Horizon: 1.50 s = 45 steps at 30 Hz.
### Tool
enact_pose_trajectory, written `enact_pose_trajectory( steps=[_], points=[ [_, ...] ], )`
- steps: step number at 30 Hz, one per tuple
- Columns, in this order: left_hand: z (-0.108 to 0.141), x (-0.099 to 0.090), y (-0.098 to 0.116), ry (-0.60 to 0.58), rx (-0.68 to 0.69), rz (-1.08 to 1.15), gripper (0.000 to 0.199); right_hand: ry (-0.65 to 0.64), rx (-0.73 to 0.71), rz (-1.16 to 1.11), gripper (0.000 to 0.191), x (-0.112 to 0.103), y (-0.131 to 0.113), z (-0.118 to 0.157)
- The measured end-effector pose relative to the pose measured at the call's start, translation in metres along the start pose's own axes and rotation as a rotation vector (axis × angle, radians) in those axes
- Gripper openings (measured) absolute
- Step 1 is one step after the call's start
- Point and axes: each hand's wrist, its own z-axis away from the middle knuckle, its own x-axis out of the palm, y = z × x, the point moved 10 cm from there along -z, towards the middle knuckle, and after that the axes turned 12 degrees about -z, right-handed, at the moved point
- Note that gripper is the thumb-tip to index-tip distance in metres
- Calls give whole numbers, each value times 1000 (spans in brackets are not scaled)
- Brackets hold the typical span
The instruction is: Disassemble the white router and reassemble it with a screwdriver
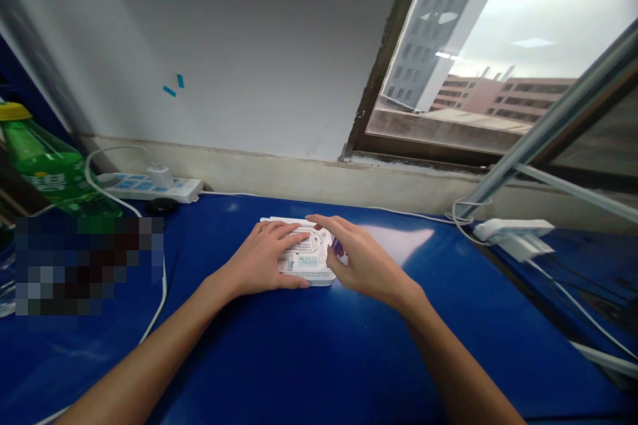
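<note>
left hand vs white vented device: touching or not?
Touching. The head view shows the left hand with fingers laid across the white vented device, thumb at the near edge.

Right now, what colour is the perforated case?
White: the perforated case shows best in the head view.

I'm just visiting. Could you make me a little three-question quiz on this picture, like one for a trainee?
1. Short answer: Which hand lies spread over the white perforated casing?
2. Choose: The cap of the green bottle is A) red, B) yellow, C) white.
3. True or false: The small blue strips are on the window.
Key: 1. The left hand. 2. B. 3. False; they are on the wall.
</note>
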Motion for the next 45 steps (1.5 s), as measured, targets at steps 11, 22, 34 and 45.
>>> enact_pose_trajectory(
  steps=[11, 22, 34, 45],
  points=[
    [0, -5, 0, 44, 41, 46, 97, -4, -13, 9, 73, 1, 0, 4],
    [5, -9, 1, 64, 81, 62, 95, -28, 4, -17, 76, 3, -4, 5],
    [5, -7, 2, 55, 66, 33, 97, -2, -11, -16, 81, 1, -2, 8],
    [4, -5, 0, 48, 58, 19, 95, -11, -18, -55, 78, -2, -3, 11]
  ],
)
